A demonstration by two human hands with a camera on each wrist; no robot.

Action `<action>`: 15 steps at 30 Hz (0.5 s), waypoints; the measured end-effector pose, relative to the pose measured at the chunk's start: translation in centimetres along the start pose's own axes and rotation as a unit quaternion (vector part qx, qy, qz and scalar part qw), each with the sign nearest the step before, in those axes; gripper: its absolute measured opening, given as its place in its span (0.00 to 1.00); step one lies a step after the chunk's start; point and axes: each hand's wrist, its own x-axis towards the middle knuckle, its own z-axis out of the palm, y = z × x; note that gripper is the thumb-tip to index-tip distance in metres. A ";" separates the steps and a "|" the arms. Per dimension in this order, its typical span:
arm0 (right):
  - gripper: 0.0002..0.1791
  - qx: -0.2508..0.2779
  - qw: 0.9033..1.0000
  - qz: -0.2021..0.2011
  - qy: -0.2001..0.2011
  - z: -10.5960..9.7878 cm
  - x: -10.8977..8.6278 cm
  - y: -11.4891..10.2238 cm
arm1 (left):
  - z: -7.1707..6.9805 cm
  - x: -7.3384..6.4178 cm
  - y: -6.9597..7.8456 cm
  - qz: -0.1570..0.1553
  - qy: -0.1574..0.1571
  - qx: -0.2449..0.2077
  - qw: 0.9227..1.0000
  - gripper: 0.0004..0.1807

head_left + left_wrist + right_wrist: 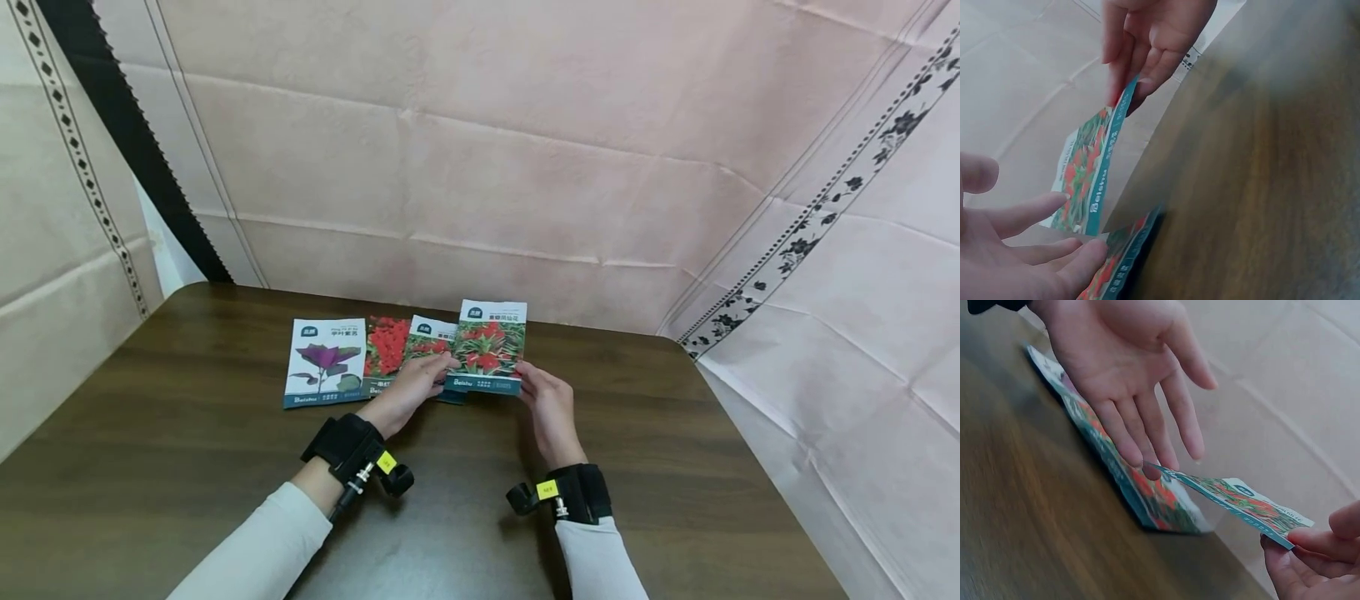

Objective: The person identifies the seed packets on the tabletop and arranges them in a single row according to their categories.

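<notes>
My right hand (551, 410) pinches the lower right corner of a seed packet (490, 346) with red flowers, green leaves and a teal bottom band. The packet is raised and tilted near the table's far edge. At its lower left corner is my left hand (411, 385), fingers extended and thumb apart in the right wrist view; the fingertips come right at the packet's corner. Beneath the left hand, another red-flower packet (431, 332) lies partly covered. Left of it are a packet with dense red blossoms (387, 343) and one with a purple plant (327, 362), overlapping in a row.
The brown wooden table (450, 517) ends just behind the packets. Pale hanging cloth (450, 167) surrounds it, with a patterned border at the right. A dark strip (142, 142) runs down the back left. Each wrist wears a black strap with a small camera.
</notes>
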 end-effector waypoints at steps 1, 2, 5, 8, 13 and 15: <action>0.20 0.001 1.000 -0.004 -0.003 0.2 -0.2 -0.1 | -0.2 -0.1 0.0 0.002 0.001 -0.002 1.000 0.30; 0.20 0.000 1.000 -0.006 -0.007 0.5 -0.3 -0.2 | -0.5 -0.3 0.0 0.005 0.001 -0.003 1.000 0.30; 0.20 -0.001 1.000 -0.014 -0.025 1.3 -0.8 -0.6 | -1.4 -1.0 0.2 0.011 0.001 0.002 1.000 0.31; 0.20 0.000 0.999 -0.017 -0.043 2.0 -1.3 -1.0 | -2.3 -1.9 0.5 0.019 0.003 0.013 1.000 0.31; 0.21 -0.007 0.998 -0.034 -0.059 2.9 -2.3 -1.5 | -3.6 -3.1 1.1 0.033 0.015 0.018 0.999 0.32; 0.21 -0.013 0.997 -0.043 -0.066 3.1 -2.7 -1.5 | -4.0 -3.5 1.4 0.037 0.020 0.015 0.999 0.31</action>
